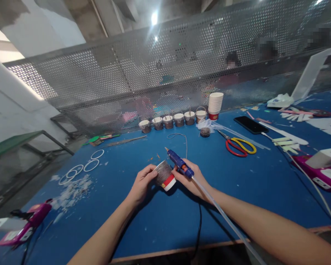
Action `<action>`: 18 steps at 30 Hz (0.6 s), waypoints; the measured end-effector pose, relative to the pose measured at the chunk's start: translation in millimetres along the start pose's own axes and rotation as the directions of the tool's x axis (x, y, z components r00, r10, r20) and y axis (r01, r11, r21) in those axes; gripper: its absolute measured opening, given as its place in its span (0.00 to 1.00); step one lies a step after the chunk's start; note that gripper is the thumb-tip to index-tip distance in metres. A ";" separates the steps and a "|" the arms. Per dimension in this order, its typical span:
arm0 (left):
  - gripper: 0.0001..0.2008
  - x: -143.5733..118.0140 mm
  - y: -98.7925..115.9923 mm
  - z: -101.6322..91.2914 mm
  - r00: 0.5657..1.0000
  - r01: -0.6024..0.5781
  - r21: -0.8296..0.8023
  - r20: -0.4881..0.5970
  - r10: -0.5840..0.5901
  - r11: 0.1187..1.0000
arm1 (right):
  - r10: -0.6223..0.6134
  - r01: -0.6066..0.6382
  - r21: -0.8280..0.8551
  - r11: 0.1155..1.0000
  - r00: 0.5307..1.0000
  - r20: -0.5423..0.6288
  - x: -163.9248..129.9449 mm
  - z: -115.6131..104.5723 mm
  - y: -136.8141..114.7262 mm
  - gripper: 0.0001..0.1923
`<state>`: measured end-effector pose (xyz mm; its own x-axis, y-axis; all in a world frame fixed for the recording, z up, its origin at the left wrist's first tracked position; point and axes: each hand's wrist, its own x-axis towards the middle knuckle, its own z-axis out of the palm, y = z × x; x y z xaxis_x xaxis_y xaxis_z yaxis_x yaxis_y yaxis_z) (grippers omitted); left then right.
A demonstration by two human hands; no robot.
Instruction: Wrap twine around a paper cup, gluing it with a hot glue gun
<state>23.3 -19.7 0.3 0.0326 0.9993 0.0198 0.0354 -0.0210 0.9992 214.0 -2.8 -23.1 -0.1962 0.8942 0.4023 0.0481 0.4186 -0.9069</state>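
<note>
My left hand point(143, 183) is closed around one side of a paper cup point(164, 174), tilted over the table. Dark grey cord covers much of the cup; a red band and a white rim show at its lower end. In my right hand point(194, 178) is a blue hot glue gun point(180, 162), its nozzle pointing up and left just above the cup. A long clear glue stick point(223, 213) trails from the gun's back. My right fingers are close to the cup's side; whether they touch it I cannot tell. A loose strand of cord point(186, 144) runs over the table behind.
Several cord-wrapped cups point(179, 120) line the back, beside stacked paper cups point(215, 105). A cord ball point(205, 132), scissors point(238, 145) and a phone point(251, 124) lie right. White rings point(91, 165), scraps point(73, 193) and a magenta power strip point(27, 224) lie left.
</note>
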 end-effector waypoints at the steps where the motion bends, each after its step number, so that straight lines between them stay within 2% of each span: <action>1: 0.14 -0.1 1.6 0.5 1.000 0.014 -0.008 0.003 -0.014 1.000 | -0.001 0.001 0.003 1.000 1.000 -0.004 0.5 -0.7 -0.3 0.05; 4: 0.14 -0.4 5.5 0.6 0.998 0.041 -0.013 0.045 -0.041 0.999 | 0.001 -0.001 0.011 1.000 1.000 0.006 2.6 -4.4 -1.5 0.05; 7: 0.13 -0.8 7.4 -1.6 0.996 0.044 0.007 0.081 -0.045 0.999 | -0.023 0.023 -0.009 1.000 0.998 0.064 4.6 -9.4 -1.5 0.05; 13: 0.11 -2.8 10.9 -2.9 0.998 -0.017 0.167 0.054 0.008 0.986 | -0.196 0.213 -0.173 0.962 0.974 0.110 3.4 -13.3 0.3 0.05; 18: 0.10 -5.2 14.5 3.1 0.999 -0.020 0.228 0.043 0.010 0.974 | -0.231 0.250 -0.240 0.938 0.967 0.106 1.8 -12.3 0.9 0.04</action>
<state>26.8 -25.3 14.6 0.0762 0.9967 0.0284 0.2613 -0.0474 0.9641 225.8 1.1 -21.8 -0.3044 0.7514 0.5855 0.2314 0.6546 -0.7197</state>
